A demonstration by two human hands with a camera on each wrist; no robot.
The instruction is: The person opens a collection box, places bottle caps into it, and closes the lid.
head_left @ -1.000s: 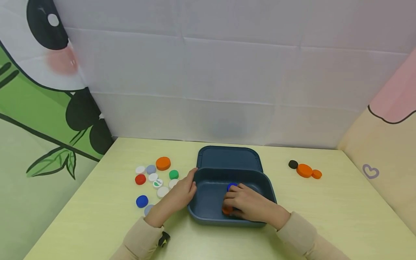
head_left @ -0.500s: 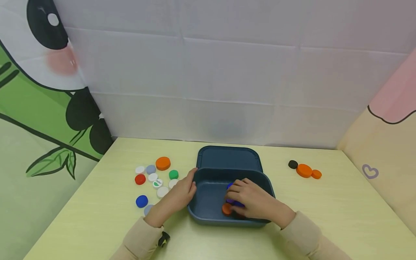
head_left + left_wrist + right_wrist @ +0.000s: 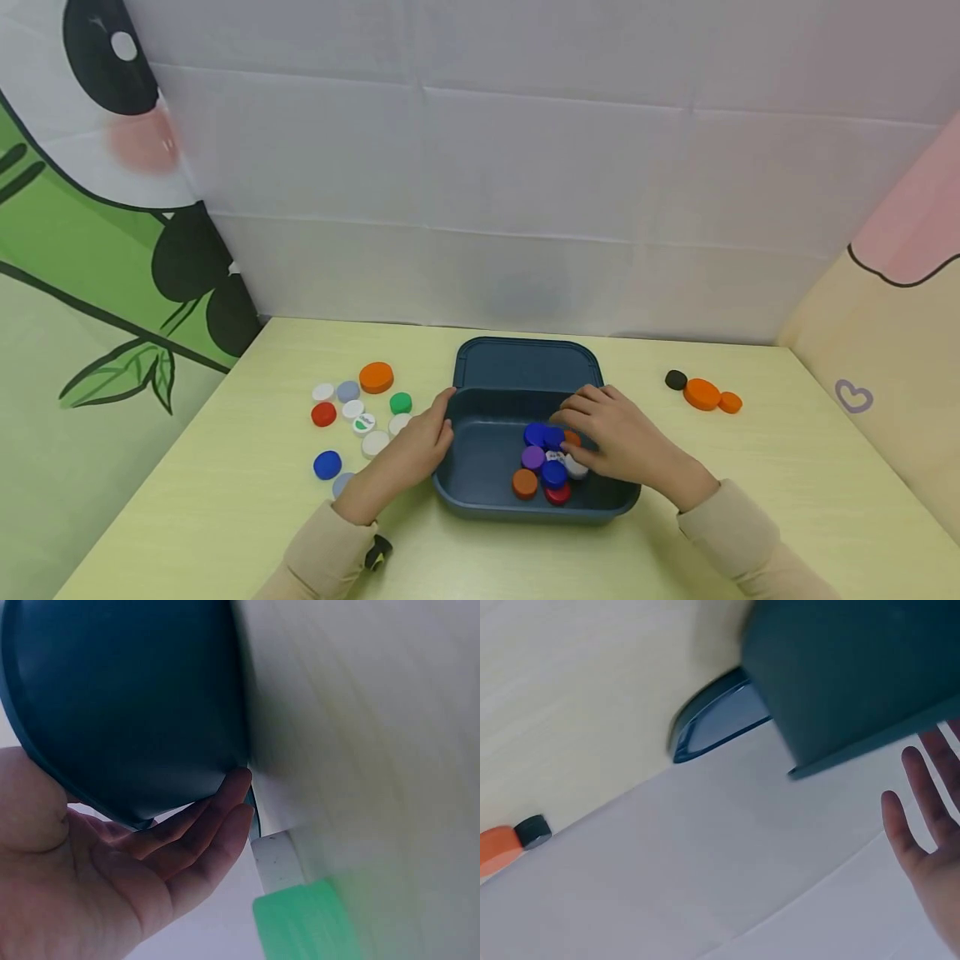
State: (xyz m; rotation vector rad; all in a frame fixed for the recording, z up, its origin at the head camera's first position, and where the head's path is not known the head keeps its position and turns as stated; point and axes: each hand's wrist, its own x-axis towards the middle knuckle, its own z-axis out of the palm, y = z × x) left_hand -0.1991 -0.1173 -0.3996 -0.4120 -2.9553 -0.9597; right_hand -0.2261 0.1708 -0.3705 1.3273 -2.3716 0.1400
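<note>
Right hand (image 3: 615, 433): fingers spread loose, nothing visibly grasped.
Caps (image 3: 553, 475): in box (image 3: 525, 512), beneath and left of those fingertips; right hand nearer.
Box long axis: hand to hand; left hand (image 3: 418, 442) grips left end.

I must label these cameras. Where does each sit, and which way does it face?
Head: on the head, forward and down at the box; left hand, right hand show.
Left wrist: worn there, facing box's outside; left hand shows.
Right wrist: worn there, facing box, lid; right hand shows.
Head and right wrist share a black cap.
</note>
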